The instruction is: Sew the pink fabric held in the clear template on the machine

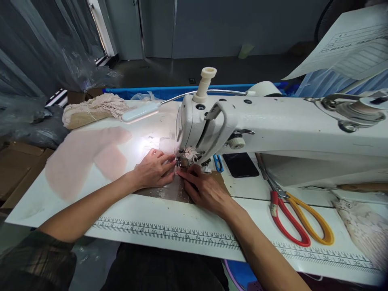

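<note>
Beneath the head of the white sewing machine [209,121], both hands meet at the presser foot [182,162]. My left hand [155,169] rests on the machine bed from the left, its fingers drawn together at the needle. From the right, my right hand [207,189] brings thumb and forefinger together just in front of the foot. Whatever lies between the fingertips is too small and too covered to name. Under the hands is a shiny brownish plate [169,193]. Sheer pale pink fabric pieces [75,161] lie flat to the left of my left hand.
A lamp [141,113] lights the needle area. Right of the needle are blue thread snips [218,163], a black phone [241,165] and red-and-yellow-handled scissors [291,214]. Lace trim [97,107] is bundled at back left; more lace [360,226] lies far right. A printed ruler [163,232] edges the table.
</note>
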Demonstrator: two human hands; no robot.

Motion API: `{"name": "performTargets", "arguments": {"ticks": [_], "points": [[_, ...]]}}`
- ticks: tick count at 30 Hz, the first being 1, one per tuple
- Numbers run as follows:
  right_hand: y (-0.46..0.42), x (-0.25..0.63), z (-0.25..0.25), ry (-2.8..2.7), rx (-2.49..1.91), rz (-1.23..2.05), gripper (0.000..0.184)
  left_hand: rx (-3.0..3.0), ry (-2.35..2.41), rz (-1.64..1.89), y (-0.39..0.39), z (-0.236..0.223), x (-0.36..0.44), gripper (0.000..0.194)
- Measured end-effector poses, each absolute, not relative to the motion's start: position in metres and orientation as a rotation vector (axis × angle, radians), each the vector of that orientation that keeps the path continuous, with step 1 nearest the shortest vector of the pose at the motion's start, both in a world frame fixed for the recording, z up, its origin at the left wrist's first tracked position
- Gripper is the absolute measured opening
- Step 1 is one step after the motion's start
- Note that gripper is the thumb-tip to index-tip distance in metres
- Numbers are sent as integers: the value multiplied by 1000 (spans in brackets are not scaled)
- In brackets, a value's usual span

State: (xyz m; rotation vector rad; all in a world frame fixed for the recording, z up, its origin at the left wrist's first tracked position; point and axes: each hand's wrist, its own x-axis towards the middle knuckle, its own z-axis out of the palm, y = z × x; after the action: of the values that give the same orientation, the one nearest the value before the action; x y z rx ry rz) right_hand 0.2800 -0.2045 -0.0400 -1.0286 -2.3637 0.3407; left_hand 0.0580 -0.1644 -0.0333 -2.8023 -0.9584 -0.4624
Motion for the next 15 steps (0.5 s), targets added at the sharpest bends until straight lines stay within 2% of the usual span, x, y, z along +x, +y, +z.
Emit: {"name": "performTargets", "arguments": {"ticks": [5, 11, 15], "points": [[-201, 285, -32, -2205, -1245, 478, 28, -2818, -917, -443, -159, -25, 55, 33], [-197, 285, -26, -2037, -1348, 603, 24, -2812, -827, -550, -161, 9, 42, 27], [-197, 283, -29, -2038, -1414, 604, 22, -3109, -701, -453, -184, 12, 39, 20]]}}
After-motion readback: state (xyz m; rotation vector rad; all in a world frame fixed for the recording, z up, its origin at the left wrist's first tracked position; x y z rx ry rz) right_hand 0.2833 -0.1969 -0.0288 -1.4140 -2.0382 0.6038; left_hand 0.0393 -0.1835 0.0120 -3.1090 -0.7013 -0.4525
